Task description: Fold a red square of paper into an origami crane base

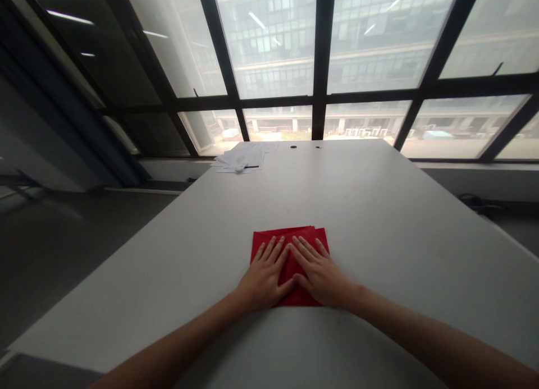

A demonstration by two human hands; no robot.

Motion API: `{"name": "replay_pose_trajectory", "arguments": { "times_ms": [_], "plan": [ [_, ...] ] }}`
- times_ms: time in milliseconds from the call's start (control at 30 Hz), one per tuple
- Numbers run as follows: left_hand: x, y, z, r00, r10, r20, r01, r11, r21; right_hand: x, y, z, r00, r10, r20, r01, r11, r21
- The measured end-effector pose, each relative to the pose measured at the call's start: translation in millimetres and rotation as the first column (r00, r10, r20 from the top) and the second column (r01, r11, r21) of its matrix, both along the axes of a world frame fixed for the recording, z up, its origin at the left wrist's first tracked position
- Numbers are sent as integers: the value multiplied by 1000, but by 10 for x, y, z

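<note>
Pressing flat on a folded red square of paper (290, 234), both hands lie palm-down with fingers spread and straight — neither one curled round anything. Left hand (264, 275) covers the sheet's left half, right hand (320, 274) the right half; the thumbs nearly meet over the middle, near what looks like a centre crease. The paper sits on the white rectangular tabletop (379, 209), near the front edge, directly before the person.

Handling judgement: the sheet looks thin and very light, several layers thick where folded — the far edge shows offset layers. Likely stiff enough to hold a crease, soft enough to crumple or tear if pinched hard. On a smooth tabletop it would probably slide under sideways pressure, so flat downward pressure suits it. Best places to take hold appear to be the free far corners or the exposed far edge, between thumb and fingertip; the near edge is hidden under the palms.

Well apart, at the far left of the table: a loose pile of white papers (242, 158) with a dark pen-like object — too small to be sure.
</note>
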State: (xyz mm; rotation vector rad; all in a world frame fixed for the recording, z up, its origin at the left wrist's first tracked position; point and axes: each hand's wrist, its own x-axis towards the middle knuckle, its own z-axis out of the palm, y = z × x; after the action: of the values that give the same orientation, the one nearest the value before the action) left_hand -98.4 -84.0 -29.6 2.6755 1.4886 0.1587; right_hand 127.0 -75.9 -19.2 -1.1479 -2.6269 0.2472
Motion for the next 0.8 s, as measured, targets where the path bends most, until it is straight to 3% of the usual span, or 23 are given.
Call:
{"name": "replay_pose_trajectory", "arguments": {
  "times_ms": [67, 267, 400, 467, 567, 700, 800],
  "plan": [
    [9, -12, -6, 1000, -2, -1, 2, 1000, -11, 77, -39, -80, 1000, 10, 24, -9, 998, -55],
    [-15, 25, 108, 1000, 7, 22, -4, 994, -113, 617, 36, -209, 978, -207, 9, 208, 977, -43],
    [-44, 221, 373, 998, -45, 34, 54, 926, -374, 649, -11, -100, 996, -84, -16, 84, 996, -28],
    [-18, 326, 443, 993, -18, 117, 51, 959, -280, 623, -38, -39, 1000, -6, 5, 7, 997, -74],
    [21, 425, 344, 994, 27, 109, -22, 999, -47, 605, -54, 13, 1000, -3, 16, 5, 993, -122],
    [-99, 502, 42, 999, 32, 16, -32, 999, -18, 608, -51, 22, 1000, -21, 8, 22, 990, -137],
    [-351, 637, -55, 990, 140, -32, -141, 990, -23, 608, -49, 25, 1000, -21, 9, 23, 989, -145]
  ]
}}
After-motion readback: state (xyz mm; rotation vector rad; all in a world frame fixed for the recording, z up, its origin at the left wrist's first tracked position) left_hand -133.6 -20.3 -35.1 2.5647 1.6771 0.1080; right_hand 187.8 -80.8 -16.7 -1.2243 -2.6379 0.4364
